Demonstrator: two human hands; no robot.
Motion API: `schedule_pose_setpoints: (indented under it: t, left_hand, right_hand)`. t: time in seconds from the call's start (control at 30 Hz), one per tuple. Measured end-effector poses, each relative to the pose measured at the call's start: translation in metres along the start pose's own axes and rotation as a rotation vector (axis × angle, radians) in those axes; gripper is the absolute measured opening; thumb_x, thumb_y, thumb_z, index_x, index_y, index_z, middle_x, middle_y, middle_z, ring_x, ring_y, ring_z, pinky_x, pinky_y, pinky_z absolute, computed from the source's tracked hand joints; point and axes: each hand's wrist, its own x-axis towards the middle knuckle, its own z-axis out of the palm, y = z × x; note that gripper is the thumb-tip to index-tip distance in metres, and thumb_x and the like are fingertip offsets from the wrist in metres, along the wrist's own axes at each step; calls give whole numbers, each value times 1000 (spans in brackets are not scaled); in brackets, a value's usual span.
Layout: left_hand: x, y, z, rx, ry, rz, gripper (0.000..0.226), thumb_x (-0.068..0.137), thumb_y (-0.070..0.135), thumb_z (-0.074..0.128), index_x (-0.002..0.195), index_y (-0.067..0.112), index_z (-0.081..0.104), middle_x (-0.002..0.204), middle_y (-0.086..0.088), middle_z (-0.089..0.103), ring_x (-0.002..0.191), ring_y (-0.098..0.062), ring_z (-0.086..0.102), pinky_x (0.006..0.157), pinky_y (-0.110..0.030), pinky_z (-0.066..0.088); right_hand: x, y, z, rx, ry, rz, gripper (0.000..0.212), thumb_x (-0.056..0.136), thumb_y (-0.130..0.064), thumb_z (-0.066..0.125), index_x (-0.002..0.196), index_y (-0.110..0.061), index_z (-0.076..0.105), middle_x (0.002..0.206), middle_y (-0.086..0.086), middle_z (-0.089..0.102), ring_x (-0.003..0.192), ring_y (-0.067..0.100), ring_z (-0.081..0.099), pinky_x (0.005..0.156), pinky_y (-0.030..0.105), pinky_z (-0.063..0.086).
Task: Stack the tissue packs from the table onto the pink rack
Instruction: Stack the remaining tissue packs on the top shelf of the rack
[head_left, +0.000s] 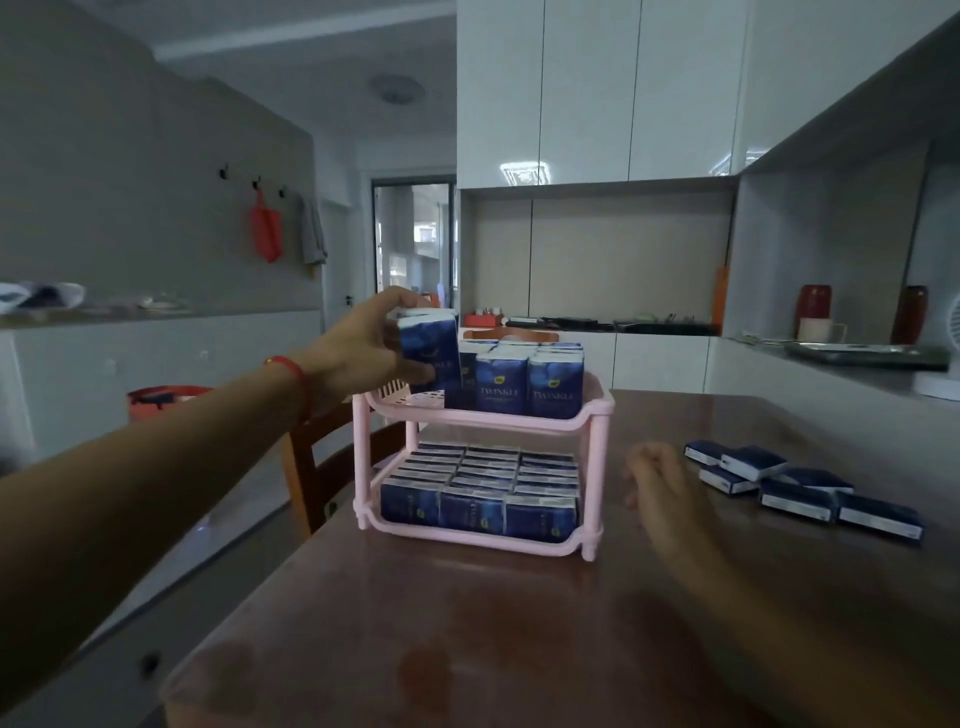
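Left hand: your left hand (374, 338) is gripping 1 upright tissue pack (430, 353), thumb on its near face and fingers curled over its top, with a red cord (291, 370) circling the wrist.
Held pack position: you are holding this pack, slightly tilted, at the left end of the top tier (498, 415) of the pink rack (592, 499), just beside the packs already standing there.
Right hand: your right hand (662, 483) is hovering just right of the rack above the table (467, 623), fingers loosely curled and holding nothing; the view of it is blurred.
Loose packs: 6 or so dark blue packs (800, 486) are lying flat on the table to the right of your right hand, near it but not touching it, several overlapping.
Top tier: a row of upright packs (524, 384) is filling the middle and right of this tier; the left end is showing bare perforated floor.
Bottom tier: the lower tier (467, 530) is holding upright packs (480, 488) in 3 columns, tightly side by side.
Readable text: the word "TWINKLE" is showing in pale letters on the front of 2 top-tier packs, with a small yellow-green emblem above it; the smaller print is too fine for you to read.
Pack colours: each pack is showing a dark blue wrapper with a white band on its end.
Surroundings: a wooden chair (322, 467) is standing just left of the rack, at the table edge.
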Motion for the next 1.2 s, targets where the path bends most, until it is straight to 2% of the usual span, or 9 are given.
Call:
schedule_pose_setpoints:
  t: [0.17, 0.3, 0.43, 0.57, 0.63, 0.8, 0.97, 1.07, 1.2]
  left_hand:
    - [21, -10, 5, 74, -127, -64, 63, 79, -14, 68, 128, 18, 45, 116, -10, 65, 108, -27, 64, 76, -31, 58]
    - [28, -18, 9, 117, -172, -94, 56, 81, -9, 70, 120, 24, 47, 120, -9, 60, 110, -28, 62, 77, -31, 57]
    - [32, -19, 10, 187, -232, -104, 57, 80, -3, 74, 122, 27, 48, 122, -8, 55, 110, -29, 61, 88, -41, 58]
    - [32, -16, 10, 196, -263, -154, 66, 83, 0, 73, 135, 25, 41, 111, 0, 53, 96, -19, 61, 68, -23, 59]
    - [32, -14, 7, 185, -255, -180, 71, 83, 0, 73, 140, 26, 38, 107, 3, 52, 90, -16, 60, 56, -16, 56]
    - [32, -14, 2, 241, -242, -207, 73, 85, -2, 70, 147, 15, 36, 104, 3, 59, 88, -15, 63, 56, -17, 54]
    - [36, -20, 7, 247, -249, -181, 70, 83, -2, 72, 146, 10, 42, 127, -11, 63, 109, -24, 64, 87, -33, 58]
    - [36, -22, 8, 229, -257, -170, 64, 85, -2, 70, 143, 10, 45, 126, -12, 64, 112, -25, 63, 85, -30, 57]
    - [30, -18, 10, 235, -219, -196, 68, 85, 1, 70, 145, 11, 41, 127, -13, 61, 111, -26, 62, 99, -41, 53]
  right_hand:
    - [-12, 19, 12, -64, -77, -52, 13, 104, -30, 43, 114, -27, 50, 112, -4, 59, 99, 15, 57, 79, 30, 39]
    - [-16, 26, 6, -90, -103, -73, 10, 103, -28, 45, 111, -31, 51, 110, -7, 62, 100, 15, 60, 82, 31, 40]
    - [-17, 23, 7, -90, -101, -97, 10, 104, -27, 45, 110, -31, 51, 109, -7, 62, 96, 13, 60, 77, 28, 39]
    - [-18, 22, 10, -83, -126, -120, 10, 104, -25, 44, 110, -30, 51, 106, -9, 63, 91, -5, 57, 69, 14, 38]
    - [-18, 22, 9, -79, -136, -127, 12, 104, -27, 43, 112, -29, 52, 108, -10, 63, 93, -6, 57, 70, 14, 39]
    - [-18, 24, 9, -73, -147, -141, 14, 104, -26, 43, 114, -26, 53, 109, -8, 63, 95, -4, 59, 68, 9, 39]
    - [-17, 26, 11, -58, -148, -149, 16, 104, -25, 44, 115, -25, 54, 108, -8, 65, 95, 0, 61, 73, 16, 42]
    - [-17, 27, 10, -84, -151, -151, 17, 104, -27, 43, 117, -26, 54, 110, -8, 64, 96, 2, 61, 74, 18, 43]
    - [-16, 28, 10, -103, -147, -145, 16, 104, -26, 43, 116, -25, 55, 110, -6, 64, 96, 5, 60, 74, 18, 42]
